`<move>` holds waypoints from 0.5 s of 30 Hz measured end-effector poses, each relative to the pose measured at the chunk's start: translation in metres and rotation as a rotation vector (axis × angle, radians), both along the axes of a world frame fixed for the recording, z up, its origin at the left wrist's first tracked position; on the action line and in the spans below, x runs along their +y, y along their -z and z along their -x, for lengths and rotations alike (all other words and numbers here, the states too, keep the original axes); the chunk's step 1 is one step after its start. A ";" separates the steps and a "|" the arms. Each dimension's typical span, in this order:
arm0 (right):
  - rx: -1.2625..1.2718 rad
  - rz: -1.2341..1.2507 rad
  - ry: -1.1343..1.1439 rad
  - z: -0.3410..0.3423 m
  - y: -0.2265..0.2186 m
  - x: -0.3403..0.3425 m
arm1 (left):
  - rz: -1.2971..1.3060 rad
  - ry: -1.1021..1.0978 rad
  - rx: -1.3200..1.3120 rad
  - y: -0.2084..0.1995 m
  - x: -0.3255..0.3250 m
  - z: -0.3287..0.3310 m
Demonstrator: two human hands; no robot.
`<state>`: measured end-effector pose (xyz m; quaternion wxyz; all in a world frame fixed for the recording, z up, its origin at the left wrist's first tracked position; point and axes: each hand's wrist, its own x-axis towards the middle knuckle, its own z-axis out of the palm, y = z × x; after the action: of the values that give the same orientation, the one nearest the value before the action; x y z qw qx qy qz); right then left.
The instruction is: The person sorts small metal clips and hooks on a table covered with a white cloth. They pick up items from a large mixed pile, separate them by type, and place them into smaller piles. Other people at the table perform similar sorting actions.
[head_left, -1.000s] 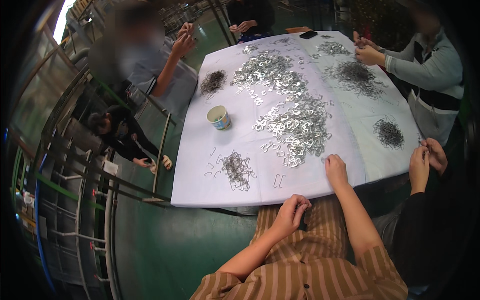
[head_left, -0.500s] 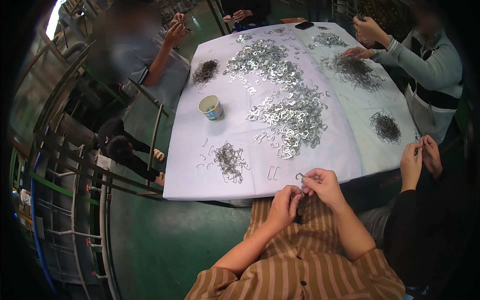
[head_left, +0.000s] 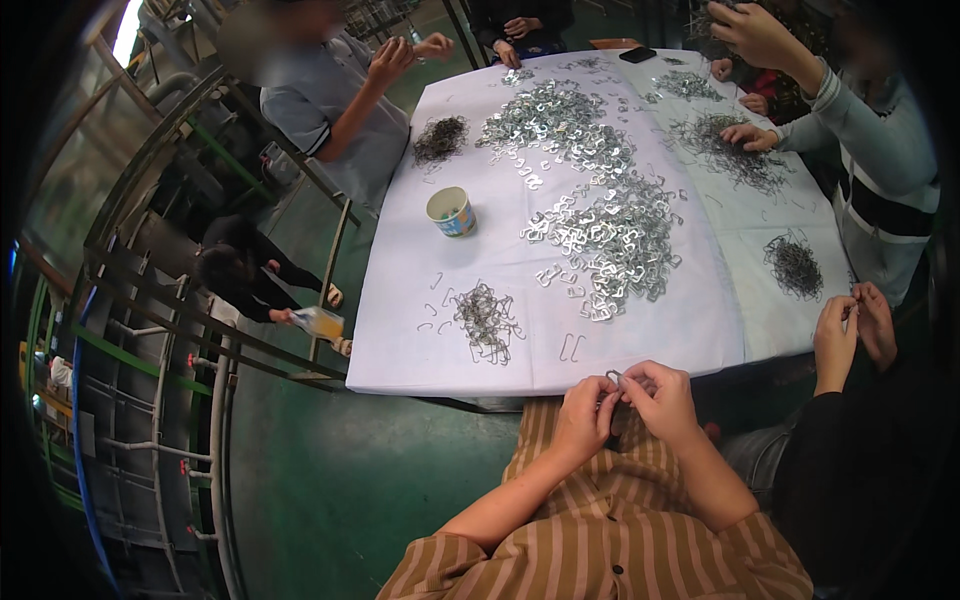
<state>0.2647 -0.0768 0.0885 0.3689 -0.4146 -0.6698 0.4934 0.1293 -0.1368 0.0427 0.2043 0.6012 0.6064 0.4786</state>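
At the table's near edge, my left hand [head_left: 587, 418] and my right hand [head_left: 660, 402] meet with fingertips pinched together. Between them a small bent wire hook [head_left: 613, 375] arches up, gripped from both sides. Fingers cover its lower part, and whether another piece is joined to it cannot be made out. Just beyond my hands, two bent wires [head_left: 572, 347] lie side by side on the white cloth. To their left is a loose pile of dark wire hooks [head_left: 485, 322]. Farther up spreads a large heap of shiny flat metal clips [head_left: 610, 245].
A paper cup [head_left: 451, 212] with small pieces inside stands left of the clips. More dark wire piles [head_left: 440, 141] lie around the white-covered table [head_left: 400, 355]. A black phone [head_left: 637, 54] is at the far edge. Several people work around it; a neighbour's hands [head_left: 850, 325] are close on my right.
My hands have drawn closer together, and the hook turned from pointing left to arching upward between them. The view shifted slightly. At left, a crouching person now holds a container with something yellow.
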 end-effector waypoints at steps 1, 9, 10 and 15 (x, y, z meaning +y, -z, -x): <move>-0.005 -0.026 0.006 0.001 0.000 -0.001 | 0.000 -0.003 0.009 0.002 0.000 0.001; -0.084 -0.101 0.072 -0.008 0.002 -0.014 | 0.037 -0.050 -0.103 0.004 -0.024 0.034; -0.061 -0.111 0.068 -0.009 0.002 -0.014 | 0.014 -0.100 -0.104 0.016 -0.032 0.049; -0.024 -0.133 0.078 -0.016 0.001 -0.017 | 0.764 -0.345 0.178 0.136 -0.165 0.128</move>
<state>0.2810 -0.0936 0.0877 0.4065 -0.4207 -0.6887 0.4284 0.0011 -0.3015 -0.0936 0.2765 0.4110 0.8470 0.1929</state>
